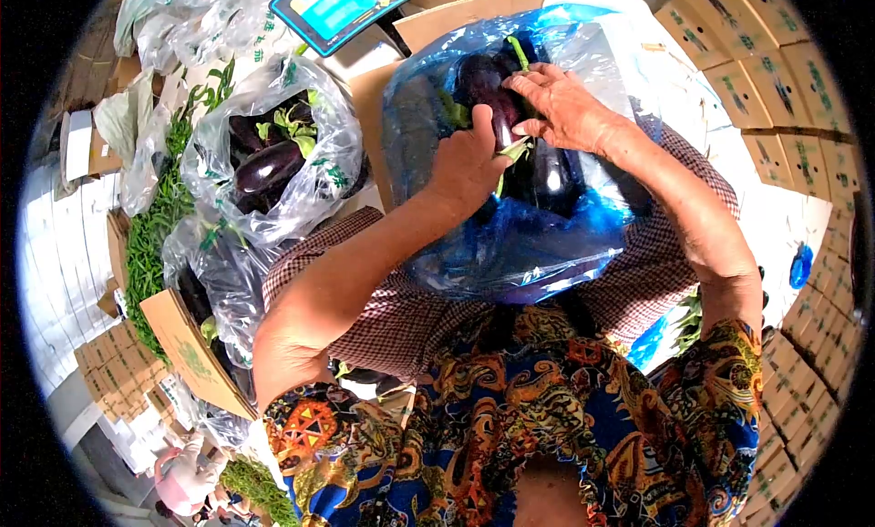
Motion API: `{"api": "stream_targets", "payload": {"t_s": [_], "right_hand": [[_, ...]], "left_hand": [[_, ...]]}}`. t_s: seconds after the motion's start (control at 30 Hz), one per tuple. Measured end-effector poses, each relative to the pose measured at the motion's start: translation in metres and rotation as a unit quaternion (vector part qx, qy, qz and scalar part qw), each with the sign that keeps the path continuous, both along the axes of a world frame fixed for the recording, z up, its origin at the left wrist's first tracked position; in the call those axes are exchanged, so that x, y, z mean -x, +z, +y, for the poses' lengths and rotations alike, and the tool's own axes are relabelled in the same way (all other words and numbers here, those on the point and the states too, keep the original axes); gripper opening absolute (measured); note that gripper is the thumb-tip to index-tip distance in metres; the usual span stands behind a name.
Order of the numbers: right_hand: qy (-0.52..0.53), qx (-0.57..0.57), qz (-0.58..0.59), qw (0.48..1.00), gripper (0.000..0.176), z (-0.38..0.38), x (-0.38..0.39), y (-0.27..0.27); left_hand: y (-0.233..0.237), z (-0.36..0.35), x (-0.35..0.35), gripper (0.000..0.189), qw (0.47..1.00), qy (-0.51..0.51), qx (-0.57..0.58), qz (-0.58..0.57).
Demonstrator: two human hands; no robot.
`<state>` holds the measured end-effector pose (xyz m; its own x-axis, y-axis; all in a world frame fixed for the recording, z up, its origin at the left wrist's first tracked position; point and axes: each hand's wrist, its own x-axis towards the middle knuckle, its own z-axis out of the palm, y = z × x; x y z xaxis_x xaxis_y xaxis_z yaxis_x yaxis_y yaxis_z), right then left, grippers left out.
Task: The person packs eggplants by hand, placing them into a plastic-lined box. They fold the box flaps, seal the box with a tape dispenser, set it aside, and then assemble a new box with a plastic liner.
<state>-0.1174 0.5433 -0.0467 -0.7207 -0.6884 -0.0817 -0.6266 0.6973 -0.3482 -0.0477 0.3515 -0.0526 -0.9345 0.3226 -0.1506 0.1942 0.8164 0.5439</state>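
A dark purple eggplant (pixel 500 109) lies between my two hands, inside a blue plastic bag (pixel 428 80) that lines an open carton. My left hand (pixel 467 165) is closed around its near end, by the green cap, with the thumb pointing up. From the other side, the fingers and thumb of my right hand (pixel 567 109) press on the same eggplant. More eggplants sit beneath and around it in the bag, among them a glossy dark eggplant (pixel 552 176). A green stem (pixel 518 53) sticks up just beyond my right fingertips.
To the left, a clear plastic bag (pixel 333 158) holds several eggplants (pixel 270 169). Past it lies a long heap of green peppers (pixel 150 235). A scale with a blue display (pixel 333 16) stands at the top. Stacked cartons (pixel 802 98) line the right side. A person (pixel 185 481) is at lower left.
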Motion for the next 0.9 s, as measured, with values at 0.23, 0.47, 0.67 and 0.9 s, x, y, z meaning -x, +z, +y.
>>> {"api": "stream_targets", "payload": {"t_s": [0.23,0.47,0.67,0.9], "right_hand": [[0.025,0.048,-0.014,0.998,0.067,0.003,0.001,-0.007],[0.034,-0.057,0.051,0.997,0.085,0.001,-0.016,-0.017],[-0.007,-0.027,-0.006,1.0,0.08,-0.002,-0.023,-0.013],[-0.06,0.033,0.017,0.998,0.062,-0.019,-0.022,-0.001]], "left_hand": [[-0.006,0.004,-0.002,0.049,0.993,0.071,-0.093,-0.028],[-0.017,0.007,-0.002,0.049,0.99,0.064,-0.123,0.004],[-0.007,-0.011,-0.002,0.04,0.98,0.069,-0.184,0.027],[-0.016,-0.05,0.039,0.022,0.977,0.162,-0.119,0.075]]}}
